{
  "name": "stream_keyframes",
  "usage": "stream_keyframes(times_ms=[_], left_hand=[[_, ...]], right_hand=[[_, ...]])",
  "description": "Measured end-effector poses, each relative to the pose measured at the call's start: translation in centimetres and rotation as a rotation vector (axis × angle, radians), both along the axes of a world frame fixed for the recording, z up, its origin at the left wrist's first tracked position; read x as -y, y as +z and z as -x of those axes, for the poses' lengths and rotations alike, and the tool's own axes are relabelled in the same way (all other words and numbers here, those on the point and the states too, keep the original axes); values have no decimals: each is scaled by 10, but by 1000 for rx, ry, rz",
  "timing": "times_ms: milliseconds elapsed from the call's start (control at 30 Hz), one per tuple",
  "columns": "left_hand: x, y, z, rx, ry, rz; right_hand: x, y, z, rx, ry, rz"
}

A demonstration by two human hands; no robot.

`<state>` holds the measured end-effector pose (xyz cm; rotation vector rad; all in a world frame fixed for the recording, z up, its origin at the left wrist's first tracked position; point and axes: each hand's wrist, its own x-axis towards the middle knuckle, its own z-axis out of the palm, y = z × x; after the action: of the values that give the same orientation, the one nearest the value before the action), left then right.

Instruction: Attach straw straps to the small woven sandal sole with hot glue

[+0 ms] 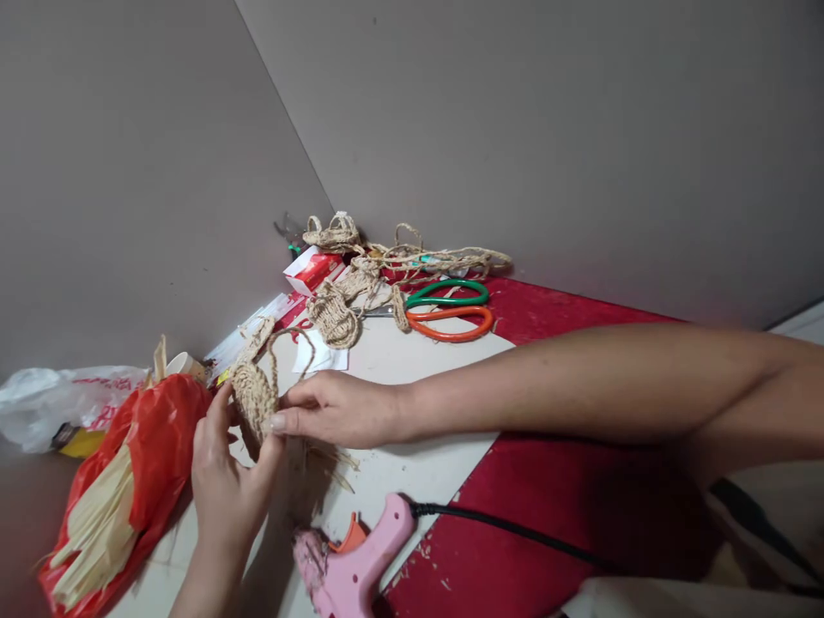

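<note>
A woven piece of braided tan cord (254, 402) is held upright between both hands, left of the middle. My left hand (232, 463) grips its left and lower edge, thumb and fingers on either side. My right hand (328, 410) reaches in from the right and pinches the right edge, its thumb near my left thumb. A loop of cord rises above the piece. Loose fibre ends (338, 468) show below my right hand. A pink glue gun (360, 562) with an orange trigger lies nearer, at the bottom.
Scissors with green and orange handles (449, 324) lie behind my right hand, beside braided cord bundles (335, 316) and a red and white box (314, 270). At left, a red plastic bag (164, 438) holds pale husks. A black cable (515, 530) crosses the red surface (463, 558).
</note>
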<state>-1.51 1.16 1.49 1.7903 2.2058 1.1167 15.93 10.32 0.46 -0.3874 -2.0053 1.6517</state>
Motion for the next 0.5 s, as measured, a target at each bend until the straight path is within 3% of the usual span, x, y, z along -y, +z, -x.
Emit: stream_keyframes(times_ms=[100, 167, 233, 333, 400, 500], left_hand=[[1, -7, -9, -292, 45, -90], [1, -8, -14, -246, 53, -49], [-1, -5, -17, 1, 44, 54], [-4, 4, -16, 653, 10, 171], [-6, 12, -13, 1026, 17, 148], [-5, 22, -7, 1274, 1, 97]], right_hand=[[0, -5, 4, -28, -50, 48], [-4, -7, 6, -55, -40, 79], [-9, -7, 5, -55, 9, 108], [-16, -1, -3, 71, 89, 49], [-17, 7, -12, 181, 178, -160], [-7, 16, -24, 324, 429, -622]])
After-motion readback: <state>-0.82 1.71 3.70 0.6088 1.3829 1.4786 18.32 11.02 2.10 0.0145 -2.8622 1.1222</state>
